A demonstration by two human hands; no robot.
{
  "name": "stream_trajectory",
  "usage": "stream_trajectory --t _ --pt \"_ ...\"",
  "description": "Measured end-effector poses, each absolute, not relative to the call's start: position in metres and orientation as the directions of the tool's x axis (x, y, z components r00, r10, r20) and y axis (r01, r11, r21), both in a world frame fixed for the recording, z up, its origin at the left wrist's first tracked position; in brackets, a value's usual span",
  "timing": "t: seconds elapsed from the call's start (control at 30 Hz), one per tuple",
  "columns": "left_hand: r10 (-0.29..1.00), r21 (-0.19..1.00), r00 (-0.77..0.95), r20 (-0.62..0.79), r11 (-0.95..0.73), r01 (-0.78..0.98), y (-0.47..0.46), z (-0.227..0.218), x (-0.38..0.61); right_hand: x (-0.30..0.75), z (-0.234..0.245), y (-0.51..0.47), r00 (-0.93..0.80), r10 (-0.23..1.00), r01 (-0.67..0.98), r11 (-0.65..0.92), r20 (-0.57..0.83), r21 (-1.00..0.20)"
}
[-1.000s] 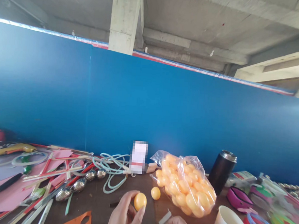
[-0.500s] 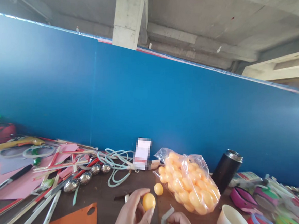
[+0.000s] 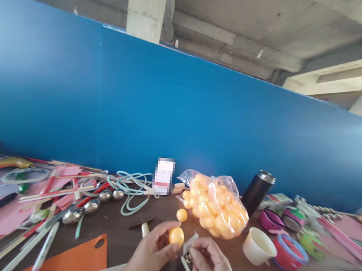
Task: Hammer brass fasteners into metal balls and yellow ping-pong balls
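Observation:
My left hand (image 3: 149, 251) is closed around an orange table tennis ball (image 3: 176, 236), held between thumb and fingers. Just right of it, my right hand (image 3: 211, 261) has its fingers pinched together at a small open white box (image 3: 185, 268). Small shiny metal pieces show inside the box, too small to name. Whatever the right fingertips pinch is hidden. A second orange ball (image 3: 181, 215) lies loose on the table behind the held one. Beyond it rests a clear plastic bag (image 3: 216, 208) full of such balls. A pale wooden stick (image 3: 145, 229) runs beneath my left hand.
To the right stand a black bottle (image 3: 257, 192), a cream cup (image 3: 259, 247) and a red-and-blue container (image 3: 291, 252). A skipping rope (image 3: 134, 210), steel balls (image 3: 73, 216), sticks and an orange sheet (image 3: 76, 254) cover the left. A blue partition (image 3: 182, 111) closes off the back.
The camera has turned slightly to the right and down. My right hand has risen nearer the ball, and more of the small box shows. The left hand still grips the ball.

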State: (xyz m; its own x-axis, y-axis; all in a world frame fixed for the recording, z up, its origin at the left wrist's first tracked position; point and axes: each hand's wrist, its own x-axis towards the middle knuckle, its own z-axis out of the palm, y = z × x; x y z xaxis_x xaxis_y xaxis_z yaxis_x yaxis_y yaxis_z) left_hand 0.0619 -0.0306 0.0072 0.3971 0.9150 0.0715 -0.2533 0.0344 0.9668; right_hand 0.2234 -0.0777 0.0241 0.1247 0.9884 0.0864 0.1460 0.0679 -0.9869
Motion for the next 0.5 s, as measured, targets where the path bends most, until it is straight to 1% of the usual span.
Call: stream_trajectory --t 0.13,0.23,0.37,0.5 --pt "0.878 0.972 0.478 0.034 0.083 -0.220 -0.032 0.015 0.057 0.222 0.029 -0.081 0.083 0.990 0.097 0.102 0.110 -0.990" --pt "0.870 0.965 0.492 0.046 0.089 -0.248 -0.032 0.013 0.057 0.218 0.028 -0.083 0.039 0.993 0.055 0.106 0.108 -0.993" --pt "0.855 0.959 0.517 0.038 0.114 -0.260 -0.031 0.008 0.056 0.214 0.027 -0.085 0.011 0.996 0.013 0.086 0.086 -0.996" --pt "0.833 0.963 0.553 0.008 0.143 -0.230 -0.031 0.008 0.053 0.212 0.029 -0.085 0.008 0.998 -0.038 0.059 0.059 -0.998"
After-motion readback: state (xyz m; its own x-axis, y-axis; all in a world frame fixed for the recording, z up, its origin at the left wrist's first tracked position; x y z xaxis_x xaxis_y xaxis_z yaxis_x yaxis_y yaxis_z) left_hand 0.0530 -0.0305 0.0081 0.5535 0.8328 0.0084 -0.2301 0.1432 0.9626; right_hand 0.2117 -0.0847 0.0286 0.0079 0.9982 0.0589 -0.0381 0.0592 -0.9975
